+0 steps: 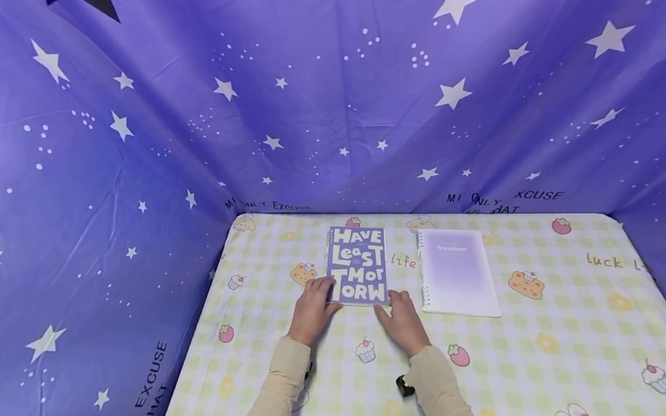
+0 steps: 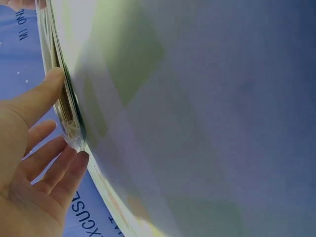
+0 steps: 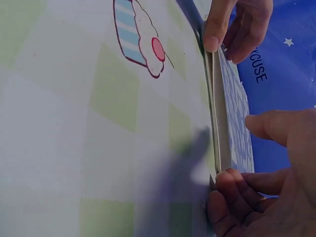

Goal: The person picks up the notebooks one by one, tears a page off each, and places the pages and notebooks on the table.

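Notebook (image 1: 358, 264), rectangular, paper-paged, on smooth checked cloth (image 1: 370, 396)

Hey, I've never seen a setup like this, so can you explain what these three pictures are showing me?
There is no machine here: you are seeing a person's bare left hand and right hand. The wide picture comes from a camera worn on the head, looking forward and down. The two close-ups come from cameras on the left and right wrists, so they look tilted. On a checked tablecloth lie a blue notebook with big white lettering and, to its right, a pale purple spiral notebook marked "freedom". The left hand touches the blue notebook at its near left corner, the right hand at its near right corner; neither seems to be lifting it.
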Motion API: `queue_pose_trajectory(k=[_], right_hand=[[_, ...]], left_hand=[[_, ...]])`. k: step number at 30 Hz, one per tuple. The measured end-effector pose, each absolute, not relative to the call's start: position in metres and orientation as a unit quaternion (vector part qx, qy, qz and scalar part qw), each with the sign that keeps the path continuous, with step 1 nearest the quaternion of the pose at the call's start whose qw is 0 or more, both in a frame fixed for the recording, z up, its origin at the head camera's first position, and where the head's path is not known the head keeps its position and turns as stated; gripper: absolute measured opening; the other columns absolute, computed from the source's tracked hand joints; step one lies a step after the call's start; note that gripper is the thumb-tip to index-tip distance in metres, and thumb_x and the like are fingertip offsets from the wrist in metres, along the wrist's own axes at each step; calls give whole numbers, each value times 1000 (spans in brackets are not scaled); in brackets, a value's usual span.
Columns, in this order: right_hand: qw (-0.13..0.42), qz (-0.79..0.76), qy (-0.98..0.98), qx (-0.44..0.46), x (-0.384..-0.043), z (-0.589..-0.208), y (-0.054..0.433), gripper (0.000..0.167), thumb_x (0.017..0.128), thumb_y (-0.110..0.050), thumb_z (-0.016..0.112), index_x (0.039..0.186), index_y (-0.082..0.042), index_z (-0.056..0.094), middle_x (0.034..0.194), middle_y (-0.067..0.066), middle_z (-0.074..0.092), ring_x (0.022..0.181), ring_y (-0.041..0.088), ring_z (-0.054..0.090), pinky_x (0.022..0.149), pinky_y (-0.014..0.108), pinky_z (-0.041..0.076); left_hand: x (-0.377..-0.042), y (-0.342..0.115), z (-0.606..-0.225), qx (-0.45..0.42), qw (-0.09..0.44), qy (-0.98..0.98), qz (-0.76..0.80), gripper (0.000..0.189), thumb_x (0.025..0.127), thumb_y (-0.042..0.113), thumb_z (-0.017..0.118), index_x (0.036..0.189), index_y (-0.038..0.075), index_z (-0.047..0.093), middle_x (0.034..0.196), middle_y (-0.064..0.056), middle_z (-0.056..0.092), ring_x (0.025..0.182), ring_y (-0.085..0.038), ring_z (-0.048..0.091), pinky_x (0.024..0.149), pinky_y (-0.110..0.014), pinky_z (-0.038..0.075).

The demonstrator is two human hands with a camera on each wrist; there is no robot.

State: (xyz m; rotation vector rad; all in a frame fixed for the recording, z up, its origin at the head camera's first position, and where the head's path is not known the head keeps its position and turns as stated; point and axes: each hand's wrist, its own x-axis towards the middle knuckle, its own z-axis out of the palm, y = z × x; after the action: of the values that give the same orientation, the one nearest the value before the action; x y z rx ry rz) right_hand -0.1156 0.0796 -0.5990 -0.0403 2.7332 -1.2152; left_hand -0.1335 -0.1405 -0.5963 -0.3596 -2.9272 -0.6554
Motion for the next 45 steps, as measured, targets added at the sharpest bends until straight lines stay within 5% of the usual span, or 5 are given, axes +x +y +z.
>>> queue_pose_trajectory(k=[7, 15, 27, 39, 45], right_hand=[[78, -460, 884, 6, -120, -599, 80, 53, 96, -24, 62, 133, 11, 47, 105, 13, 52, 86, 20, 53, 86, 40, 50], [43, -537, 842, 21, -127, -595, 77, 37, 96, -14, 63, 125, 7, 52, 97, 9, 52, 81, 16, 52, 75, 28, 50], [48, -605, 794, 27, -131, -585, 68, 33, 96, -10, 62, 125, 1, 50, 123, 24, 63, 116, 36, 63, 101, 43, 52], [28, -671, 741, 14, -135, -570, 54, 42, 93, -4, 61, 134, -2, 51, 120, 18, 63, 107, 27, 64, 95, 26, 54], [41, -686, 727, -12, -137, -564, 49, 44, 95, -7, 63, 137, -4, 53, 126, 18, 61, 113, 30, 62, 99, 33, 53]], left_hand=[[-135, -144, -594, -98, 40, -957, -272, 59, 82, 29, 80, 132, 6, 59, 132, -11, 62, 124, -26, 55, 107, -39, 47], [-136, -146, -593, -96, 37, -955, -279, 59, 81, 28, 81, 132, 6, 59, 133, -11, 61, 125, -26, 55, 108, -40, 46], [-133, -146, -593, -102, 47, -957, -268, 54, 83, 26, 80, 128, 4, 61, 134, -13, 59, 125, -29, 54, 108, -41, 46], [-128, -147, -586, -92, 40, -955, -278, 52, 86, 27, 78, 130, 6, 60, 129, -12, 60, 120, -27, 57, 105, -40, 48], [-127, -145, -577, -91, 44, -953, -287, 51, 87, 26, 77, 132, 9, 59, 130, -10, 60, 123, -27, 57, 106, -40, 48]])
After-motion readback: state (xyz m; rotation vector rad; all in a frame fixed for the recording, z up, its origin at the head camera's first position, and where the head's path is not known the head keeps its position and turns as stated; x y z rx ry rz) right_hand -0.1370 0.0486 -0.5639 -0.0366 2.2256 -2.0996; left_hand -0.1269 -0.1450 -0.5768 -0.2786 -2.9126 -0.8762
